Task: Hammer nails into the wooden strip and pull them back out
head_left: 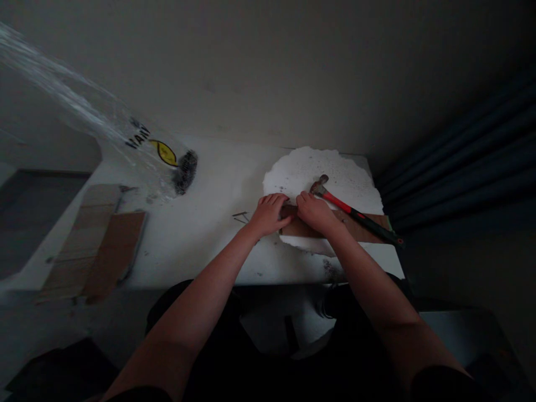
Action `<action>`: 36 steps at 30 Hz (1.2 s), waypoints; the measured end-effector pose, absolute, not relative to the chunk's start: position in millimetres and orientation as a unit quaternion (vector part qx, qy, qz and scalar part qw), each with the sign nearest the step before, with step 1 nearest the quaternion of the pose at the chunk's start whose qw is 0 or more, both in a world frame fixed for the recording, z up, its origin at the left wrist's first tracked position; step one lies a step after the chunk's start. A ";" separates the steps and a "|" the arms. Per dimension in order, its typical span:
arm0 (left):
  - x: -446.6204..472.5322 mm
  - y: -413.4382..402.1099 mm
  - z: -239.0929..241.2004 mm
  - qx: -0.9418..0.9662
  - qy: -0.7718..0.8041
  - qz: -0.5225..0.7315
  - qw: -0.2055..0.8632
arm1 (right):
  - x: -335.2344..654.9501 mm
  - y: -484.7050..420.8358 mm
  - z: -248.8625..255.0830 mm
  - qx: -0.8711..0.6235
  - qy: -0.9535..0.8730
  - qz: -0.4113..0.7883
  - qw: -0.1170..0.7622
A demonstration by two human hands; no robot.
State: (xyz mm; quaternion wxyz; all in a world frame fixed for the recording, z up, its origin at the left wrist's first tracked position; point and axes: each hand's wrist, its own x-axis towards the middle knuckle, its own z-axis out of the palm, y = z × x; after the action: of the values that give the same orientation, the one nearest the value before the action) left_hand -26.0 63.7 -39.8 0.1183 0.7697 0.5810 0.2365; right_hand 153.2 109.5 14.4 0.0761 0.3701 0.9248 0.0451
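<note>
My left hand (pixel 268 214) and my right hand (pixel 315 212) meet at the left end of a brown wooden strip (pixel 355 230) that lies across a white foam slab (pixel 335 173). Both hands have their fingers curled down onto the strip's end. What they pinch there, if anything, is hidden. A hammer (pixel 355 215) with a red and black handle rests on the strip and foam just right of my right hand, its head by my knuckles.
A few nails (pixel 240 216) lie on the white table (pixel 209 223) left of my left hand. Brown boards (pixel 98 240) sit at the table's left. A clear plastic bag (pixel 138 148) with dark contents lies at the back left. Dark curtain at right.
</note>
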 end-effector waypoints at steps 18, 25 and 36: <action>-26.3 64.2 -39.0 0.768 0.581 0.238 0.126 | 162.4 111.1 20.7 0.371 0.927 0.015 0.047; -27.5 63.6 -39.3 0.776 0.571 0.242 0.118 | 165.3 116.1 23.5 0.379 0.925 -0.010 0.022; -25.7 65.7 -39.4 0.759 0.566 0.292 0.138 | 188.3 118.7 67.5 0.345 0.892 -0.141 -0.254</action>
State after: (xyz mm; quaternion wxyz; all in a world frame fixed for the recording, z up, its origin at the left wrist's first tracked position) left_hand -25.7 65.7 -39.4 0.1375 0.7589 0.5656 0.2921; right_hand 188.3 118.7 67.5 -0.2545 0.3452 0.8923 -0.1406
